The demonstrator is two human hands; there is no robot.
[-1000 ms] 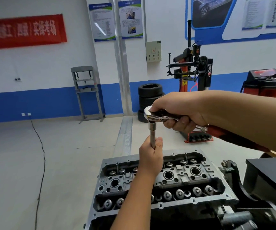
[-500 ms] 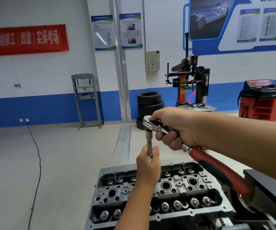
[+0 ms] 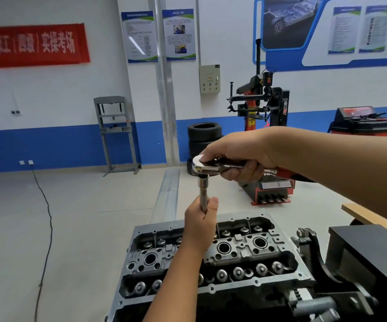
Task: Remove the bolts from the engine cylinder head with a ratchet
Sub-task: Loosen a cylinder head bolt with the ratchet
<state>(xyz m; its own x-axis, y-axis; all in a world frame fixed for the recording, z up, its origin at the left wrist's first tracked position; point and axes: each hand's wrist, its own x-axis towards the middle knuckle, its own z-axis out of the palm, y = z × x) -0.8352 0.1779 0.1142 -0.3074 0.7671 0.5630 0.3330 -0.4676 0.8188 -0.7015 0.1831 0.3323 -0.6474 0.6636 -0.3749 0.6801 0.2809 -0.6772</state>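
My right hand (image 3: 239, 156) is wrapped around the ratchet (image 3: 205, 167) just behind its head, thumb riding on top. My left hand (image 3: 200, 223) grips the extension (image 3: 203, 192), fingers curled round the shaft, holding it upright over the head (image 3: 245, 252). The head sits at 6 o'clock, low and near me, valve springs and plug wells showing. The socket end and the bolt are hidden behind my left fist, so I cannot tell how well it is seated.

To do this well, I judge I should keep the extension plumb with the left hand and let it turn loosely in my grip, not squeeze it. My right hand is choked up near the ratchet head; that suits spinning out a loosened bolt, but for a tight one I would slide back onto the red grip (image 3: 287, 174) for leverage. Pull steadily and keep the ratchet level so the socket does not tip off.

Around me: a black block (image 3: 369, 256) and a wooden edge (image 3: 373, 218) at 4 o'clock, which could cramp the handle's swing to that side. Stacked tyres (image 3: 204, 135) at 12, a tyre changer (image 3: 264, 105) at 1, a grey press (image 3: 115, 131) at 11, and a cable (image 3: 46, 217) on the floor at 9, all well apart.
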